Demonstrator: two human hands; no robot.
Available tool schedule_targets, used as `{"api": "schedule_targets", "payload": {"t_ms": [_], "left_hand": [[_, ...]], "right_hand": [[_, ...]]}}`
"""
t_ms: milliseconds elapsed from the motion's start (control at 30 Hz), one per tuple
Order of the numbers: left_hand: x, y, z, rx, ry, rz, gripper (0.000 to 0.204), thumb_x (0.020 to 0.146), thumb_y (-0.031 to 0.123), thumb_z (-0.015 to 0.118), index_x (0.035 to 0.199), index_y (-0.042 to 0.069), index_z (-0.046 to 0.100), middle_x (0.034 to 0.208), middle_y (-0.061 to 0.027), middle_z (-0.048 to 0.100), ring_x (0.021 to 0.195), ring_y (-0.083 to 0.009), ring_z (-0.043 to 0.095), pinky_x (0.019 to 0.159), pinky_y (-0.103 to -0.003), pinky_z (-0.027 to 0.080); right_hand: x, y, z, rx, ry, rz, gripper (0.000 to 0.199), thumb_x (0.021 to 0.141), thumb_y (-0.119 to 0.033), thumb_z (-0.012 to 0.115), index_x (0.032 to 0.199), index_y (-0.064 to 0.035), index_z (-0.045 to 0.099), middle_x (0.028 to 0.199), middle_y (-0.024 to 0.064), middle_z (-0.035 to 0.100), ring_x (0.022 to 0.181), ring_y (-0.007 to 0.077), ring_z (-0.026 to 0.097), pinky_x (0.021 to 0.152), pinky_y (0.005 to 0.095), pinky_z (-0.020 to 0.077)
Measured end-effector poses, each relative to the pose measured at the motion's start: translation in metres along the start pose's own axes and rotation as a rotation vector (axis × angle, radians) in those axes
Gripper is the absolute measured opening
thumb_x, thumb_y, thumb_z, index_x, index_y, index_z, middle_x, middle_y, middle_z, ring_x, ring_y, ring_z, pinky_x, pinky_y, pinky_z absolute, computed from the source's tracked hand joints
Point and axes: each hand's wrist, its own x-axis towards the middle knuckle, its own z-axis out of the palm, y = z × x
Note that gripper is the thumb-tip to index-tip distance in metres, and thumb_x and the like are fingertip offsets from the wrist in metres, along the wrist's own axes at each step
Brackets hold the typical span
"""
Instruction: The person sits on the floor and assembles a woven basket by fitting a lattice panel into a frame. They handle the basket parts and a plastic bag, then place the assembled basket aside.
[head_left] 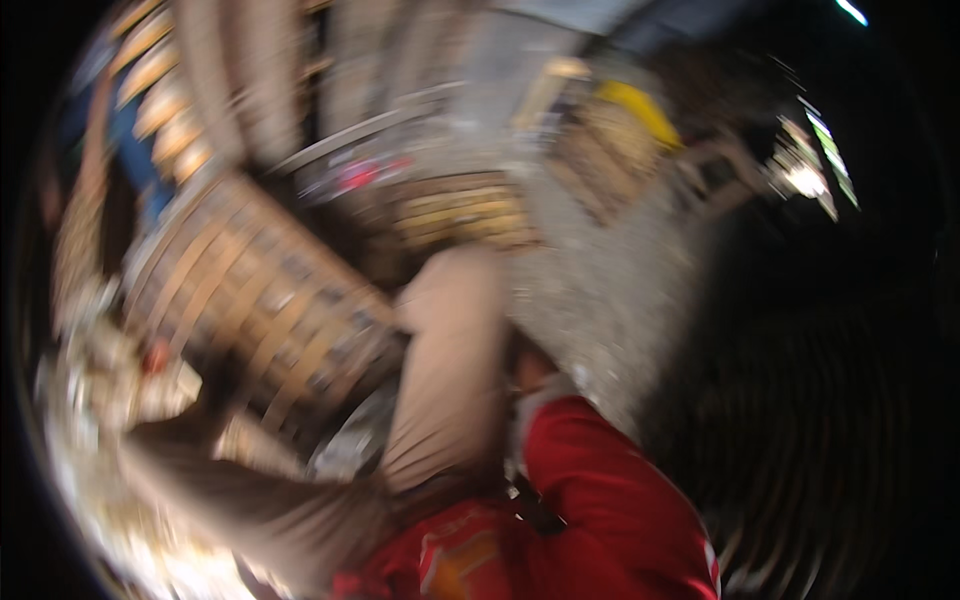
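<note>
Motion smears the whole head view. My right arm, in a red sleeve point(615, 470) with a pale cuff, reaches forward beside my raised right knee point(450, 300). A small part of my right hand point(531, 366) shows at the cuff, and the leg hides its fingers, so what it holds, if anything, cannot be seen. My left hand is out of sight. A large brown woven basket point(265, 300) leans at a tilt in front of my legs, left of the knee. Between basket and legs lies a clear, crumpled plastic-looking thing point(355, 435).
Ahead lies a slatted, yellowish-brown crate-like thing point(465, 212). Farther right, a brown box-like thing point(600, 150) sits beside a bright yellow object point(640, 112) on grey ground point(600, 300). Pale blurred clutter point(95, 400) lies at left. Upright boards point(250, 70) stand behind the basket.
</note>
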Motion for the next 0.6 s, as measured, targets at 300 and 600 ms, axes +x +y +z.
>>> {"api": "schedule_targets", "payload": {"t_ms": [300,600], "left_hand": [[0.030,0.138,0.051,0.120,-0.224,0.281,0.046,0.097,0.019,0.066,0.140,0.003,0.059,0.127,-0.0153,0.065,0.114,-0.0244,0.063,0.099,-0.039,0.049],[0.041,0.132,-0.023,0.175,-0.070,0.280,0.044,0.100,0.020,0.061,0.141,0.003,0.058,0.131,-0.0165,0.064,0.116,-0.0258,0.063,0.101,-0.039,0.050]], "right_hand": [[-0.026,0.114,-0.078,0.530,0.316,-0.115,0.062,0.099,-0.035,0.062,0.152,-0.0078,0.043,0.152,0.0260,0.048,0.137,0.0367,0.052,0.109,0.0422,0.0440],[-0.073,-0.096,-0.186,0.964,0.343,0.075,0.082,0.088,-0.034,0.078,0.154,-0.0185,0.033,0.142,0.0171,0.051,0.122,0.0289,0.054,0.092,0.0446,0.0501]]}}
